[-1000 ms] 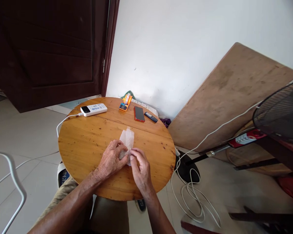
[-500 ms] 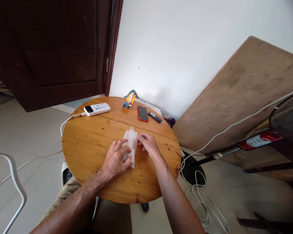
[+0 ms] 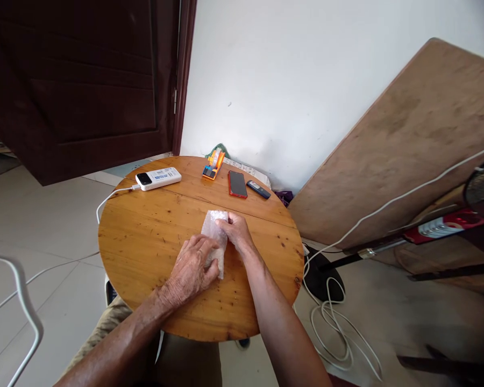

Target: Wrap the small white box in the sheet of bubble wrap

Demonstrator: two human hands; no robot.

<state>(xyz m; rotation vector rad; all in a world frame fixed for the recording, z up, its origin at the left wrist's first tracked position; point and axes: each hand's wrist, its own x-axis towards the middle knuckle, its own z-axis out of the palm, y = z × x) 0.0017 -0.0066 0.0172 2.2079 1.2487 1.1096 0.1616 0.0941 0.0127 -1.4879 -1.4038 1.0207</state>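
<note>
Small strip of translucent bubble wrap point(image 3: 212, 227), lying near the middle of the round wooden table point(image 3: 145, 242), long side running away from the body. Pinned at the near end by the left hand point(image 3: 192, 267), laid open and flat with fingers spread across it, gripping nothing. Met at the far end by the right hand point(image 3: 237, 232), fingers bent down onto the edge; hard to tell whether pinching or merely pressing.

Looks very light, soft and springy, probably quick to unfold or slide on the smooth wood if let go. Little to break beyond popped bubbles. Best taken by an edge or corner between thumb and fingertip, with 1 palm holding the rest down.

Further back, well apart: white power bank point(image 3: 158, 177) on its cable point(image 3: 105, 201), orange tape dispenser point(image 3: 213, 164), red-cased phone point(image 3: 237, 184), small dark handset point(image 3: 258, 189).
</note>
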